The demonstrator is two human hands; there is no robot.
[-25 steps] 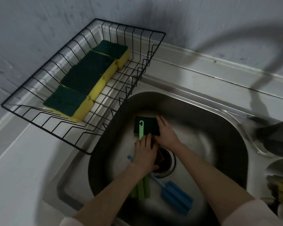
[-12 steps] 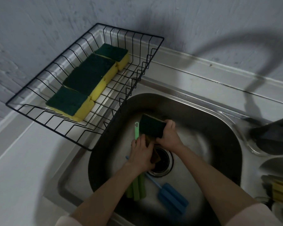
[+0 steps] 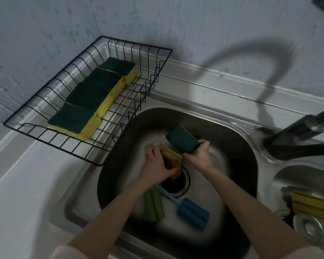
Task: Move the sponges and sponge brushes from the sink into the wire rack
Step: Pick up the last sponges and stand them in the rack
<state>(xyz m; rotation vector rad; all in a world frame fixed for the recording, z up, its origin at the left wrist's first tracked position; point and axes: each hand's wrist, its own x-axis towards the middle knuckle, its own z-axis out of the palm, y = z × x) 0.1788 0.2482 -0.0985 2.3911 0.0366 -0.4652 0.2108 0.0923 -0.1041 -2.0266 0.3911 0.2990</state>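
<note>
My right hand grips a green-topped sponge and holds it tilted above the steel sink. My left hand is closed on a yellowish sponge just over the drain. A green sponge brush lies on the sink floor under my left wrist, its handle mostly hidden. A blue sponge brush lies beside it to the right. The black wire rack on the left counter holds several green-and-yellow sponges in a row.
A dark faucet stands at the right of the sink. A second basin at the far right holds a yellow sponge and a metal strainer. White counter lies left of the sink, wall behind.
Both hands have risen from the sink floor. The right hand lifted the green-topped sponge up and to the right; the left hand picked up the yellowish sponge from over the drain.
</note>
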